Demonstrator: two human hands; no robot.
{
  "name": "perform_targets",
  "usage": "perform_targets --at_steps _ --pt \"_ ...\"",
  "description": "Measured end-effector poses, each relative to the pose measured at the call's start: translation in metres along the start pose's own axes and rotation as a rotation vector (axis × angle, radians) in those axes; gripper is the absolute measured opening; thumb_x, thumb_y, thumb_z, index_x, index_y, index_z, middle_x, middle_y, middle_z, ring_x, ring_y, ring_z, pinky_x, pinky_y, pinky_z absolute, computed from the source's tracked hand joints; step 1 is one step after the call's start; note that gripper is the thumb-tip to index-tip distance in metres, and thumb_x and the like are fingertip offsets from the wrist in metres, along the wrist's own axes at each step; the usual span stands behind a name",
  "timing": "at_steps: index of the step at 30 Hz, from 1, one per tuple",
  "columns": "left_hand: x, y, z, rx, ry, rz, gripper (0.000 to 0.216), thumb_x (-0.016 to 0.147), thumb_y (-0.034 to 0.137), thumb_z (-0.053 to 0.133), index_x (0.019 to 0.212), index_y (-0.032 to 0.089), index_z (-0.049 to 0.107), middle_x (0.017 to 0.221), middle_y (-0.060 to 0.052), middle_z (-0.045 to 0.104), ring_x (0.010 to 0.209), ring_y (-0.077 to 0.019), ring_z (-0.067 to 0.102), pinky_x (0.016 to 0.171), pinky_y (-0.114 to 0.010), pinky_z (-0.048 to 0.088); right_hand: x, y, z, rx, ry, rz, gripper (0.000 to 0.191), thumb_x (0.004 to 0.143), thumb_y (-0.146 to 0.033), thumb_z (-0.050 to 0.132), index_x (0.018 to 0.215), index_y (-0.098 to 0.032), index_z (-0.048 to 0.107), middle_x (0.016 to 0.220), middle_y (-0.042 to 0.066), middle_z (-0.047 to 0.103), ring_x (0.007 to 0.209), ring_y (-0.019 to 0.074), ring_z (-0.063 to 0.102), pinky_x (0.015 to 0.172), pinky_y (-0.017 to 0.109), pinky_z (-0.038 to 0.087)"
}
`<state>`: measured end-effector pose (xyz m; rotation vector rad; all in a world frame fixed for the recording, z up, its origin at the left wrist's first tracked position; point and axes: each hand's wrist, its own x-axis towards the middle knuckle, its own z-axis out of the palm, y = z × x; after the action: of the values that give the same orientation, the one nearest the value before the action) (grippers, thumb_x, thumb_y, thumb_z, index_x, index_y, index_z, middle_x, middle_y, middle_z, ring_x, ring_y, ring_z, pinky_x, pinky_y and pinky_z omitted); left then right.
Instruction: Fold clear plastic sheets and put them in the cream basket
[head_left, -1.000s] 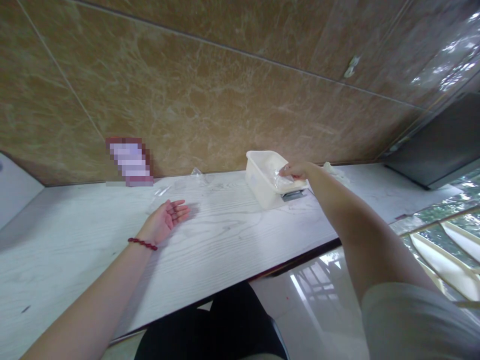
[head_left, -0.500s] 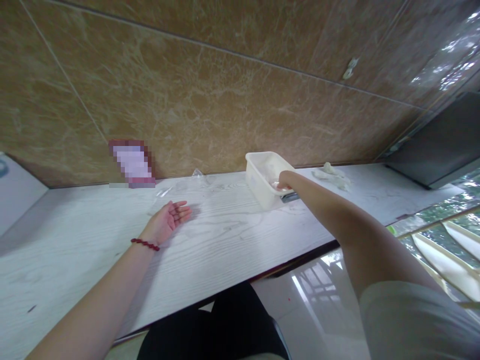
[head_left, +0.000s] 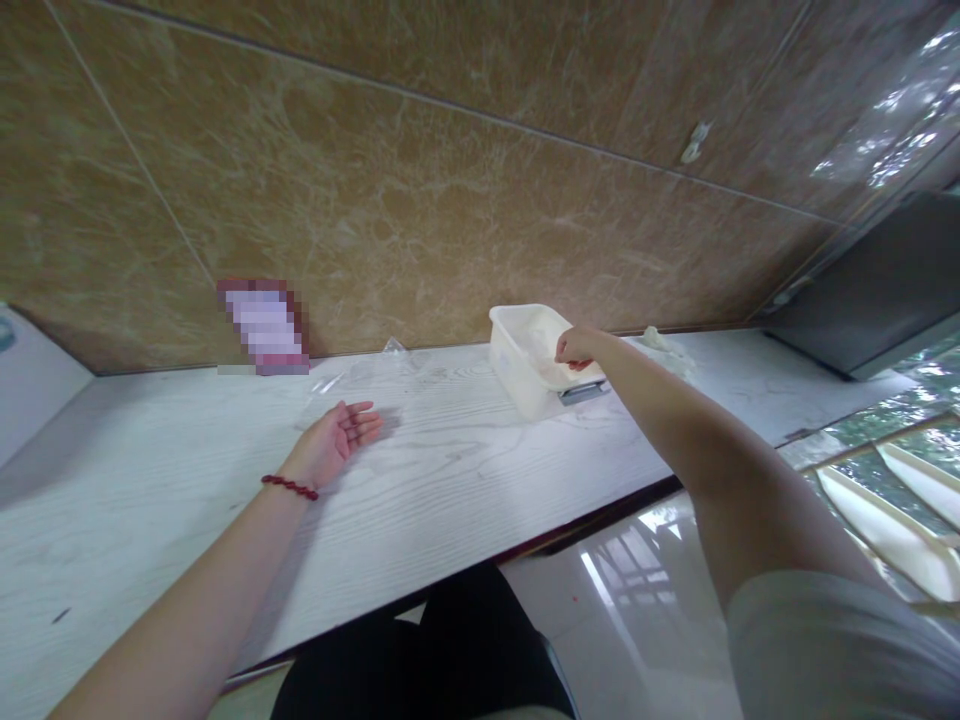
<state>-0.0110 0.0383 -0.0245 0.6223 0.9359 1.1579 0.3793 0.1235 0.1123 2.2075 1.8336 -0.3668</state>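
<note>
My left hand [head_left: 339, 440] rests palm up on the white wood-grain table [head_left: 435, 500], its fingers loosely stretched and nothing in them. Just beyond it lies a clear plastic bag [head_left: 395, 352], flat and hard to see. Over the near right rim of an off-white plastic box [head_left: 517, 375] is my right hand [head_left: 577, 347], its fingers curled together. What they hold, if anything, is too small to make out. A grey clip handle [head_left: 582, 392] sits on the box's near end. The bottom of the box is partly hidden.
A crumpled pale cloth or glove [head_left: 667, 350] lies right of the box, behind my forearm. A blurred-out red-edged item [head_left: 262, 325] leans at the wall. At far right stands a dark grey cabinet-like object [head_left: 862, 285]. A white box-like thing [head_left: 37, 390] is at far left.
My right hand has risen out of the box to just above its rim, with its fingers closed. My left hand has stayed in place.
</note>
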Motion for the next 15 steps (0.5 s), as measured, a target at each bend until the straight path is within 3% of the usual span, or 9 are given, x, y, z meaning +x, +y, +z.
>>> perform_targets --at_steps 4,9,11,15 --pt "0.002 -0.001 -0.002 -0.001 -0.011 0.007 0.033 0.089 0.024 0.031 0.089 0.008 0.059 0.076 -0.012 0.067 0.071 -0.0162 0.065 0.071 -0.029 0.052 -0.016 -0.012 0.007 -0.033 -0.071 0.006 0.022 0.070 -0.033 0.065 0.081 -0.014 0.065 0.073 0.006 0.064 0.069 0.0146 0.060 0.065 0.027 0.045" --pt "0.000 -0.001 0.001 -0.003 -0.013 0.010 0.032 0.089 0.023 0.031 0.088 0.009 0.059 0.074 -0.010 0.067 0.070 -0.0153 0.065 0.069 -0.028 0.053 -0.024 -0.026 0.004 -0.062 -0.048 -0.012 0.019 0.073 -0.025 0.058 0.088 -0.014 0.065 0.080 0.009 0.066 0.075 0.0173 0.061 0.068 0.029 0.045" --pt "-0.001 -0.002 0.003 0.002 -0.001 0.009 0.030 0.089 0.021 0.033 0.086 0.009 0.059 0.074 -0.010 0.067 0.070 -0.0148 0.065 0.069 -0.028 0.053 -0.028 -0.030 -0.004 -0.068 0.100 -0.051 0.020 0.075 -0.022 0.055 0.089 -0.013 0.065 0.085 0.011 0.066 0.080 0.0187 0.060 0.071 0.029 0.045" --pt "-0.002 -0.003 0.008 0.034 0.060 0.016 0.019 0.084 0.017 0.042 0.077 0.009 0.059 0.071 -0.008 0.067 0.066 -0.0134 0.064 0.065 -0.025 0.052 -0.051 -0.048 -0.011 0.141 0.602 -0.167 0.023 0.077 -0.027 0.049 0.091 -0.016 0.063 0.088 0.009 0.065 0.083 0.0191 0.060 0.071 0.027 0.044"
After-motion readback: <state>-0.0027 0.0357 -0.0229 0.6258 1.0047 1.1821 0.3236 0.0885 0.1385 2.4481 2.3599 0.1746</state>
